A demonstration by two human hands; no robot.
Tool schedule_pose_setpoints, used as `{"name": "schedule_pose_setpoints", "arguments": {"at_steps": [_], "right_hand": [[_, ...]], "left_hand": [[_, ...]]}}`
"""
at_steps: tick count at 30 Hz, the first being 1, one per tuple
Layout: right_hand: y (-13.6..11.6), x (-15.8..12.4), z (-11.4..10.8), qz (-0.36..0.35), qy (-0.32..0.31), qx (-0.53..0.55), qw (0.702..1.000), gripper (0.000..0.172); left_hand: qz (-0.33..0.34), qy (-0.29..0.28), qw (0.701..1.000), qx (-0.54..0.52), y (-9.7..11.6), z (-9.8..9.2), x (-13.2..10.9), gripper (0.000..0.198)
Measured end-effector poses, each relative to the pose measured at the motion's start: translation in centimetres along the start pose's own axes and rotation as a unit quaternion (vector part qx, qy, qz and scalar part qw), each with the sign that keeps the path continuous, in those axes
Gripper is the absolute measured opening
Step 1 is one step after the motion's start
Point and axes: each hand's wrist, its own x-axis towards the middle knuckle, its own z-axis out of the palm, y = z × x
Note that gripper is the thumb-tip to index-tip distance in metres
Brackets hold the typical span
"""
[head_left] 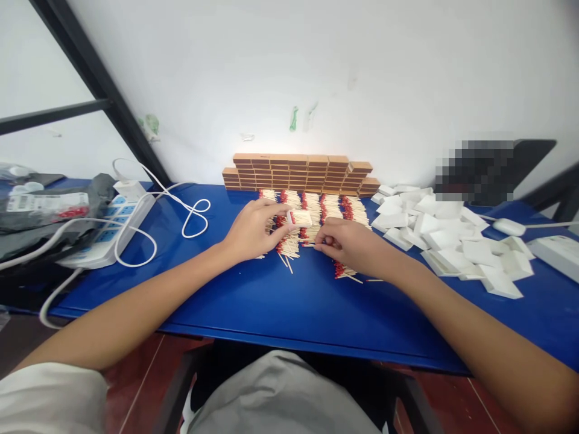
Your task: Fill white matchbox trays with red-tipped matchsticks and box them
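My left hand point(257, 230) is closed on a white matchbox tray point(302, 218), gripping its left end between thumb and fingers. Red-tipped matches lie inside the tray. Just to the right, my right hand point(346, 241) has its fingers curled together over the matches; whether anything is pinched in them is too small to make out. Beneath and behind both hands, red-headed matches point(357, 209) lie in several rows on the blue table point(253, 301). A few loose matches point(286, 263) stick out toward the front.
Stacked brown matchboxes point(289, 175) stand against the wall. To the right is a heap of empty white trays point(452, 232), with a dark device point(493, 172) behind it. On the left are a power strip point(115, 229), white cables point(195, 211) and a dark plastic bag point(49, 208).
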Motion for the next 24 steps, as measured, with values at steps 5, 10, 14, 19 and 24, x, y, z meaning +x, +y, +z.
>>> {"name": "schedule_pose_setpoints", "arguments": {"at_steps": [5, 10, 14, 19, 24], "right_hand": [[-0.3, -0.1, -0.3, 0.002, -0.022, -0.004, 1.000, 0.014], [-0.4, -0.3, -0.9, -0.004, -0.017, 0.011, 1.000, 0.012], [-0.3, -0.4, -1.2, -0.006, -0.015, 0.012, 1.000, 0.012], [-0.3, -0.3, -1.2, -0.009, -0.035, 0.015, 0.999, 0.012], [-0.1, -0.5, -1.5, -0.024, -0.019, 0.034, 0.999, 0.014]], "left_hand": [[0.018, -0.006, 1.000, -0.008, 0.3, 0.1, -0.2, 0.037], [0.013, -0.005, 1.000, -0.002, 0.1, 0.0, 0.0, 0.038], [0.017, -0.006, 1.000, 0.001, 0.0, 0.0, 0.0, 0.039], [0.035, -0.008, 0.999, -0.002, 0.3, 0.1, -0.1, 0.034], [0.035, -0.017, 0.999, -0.001, 0.2, 0.1, 0.0, 0.033]]}}
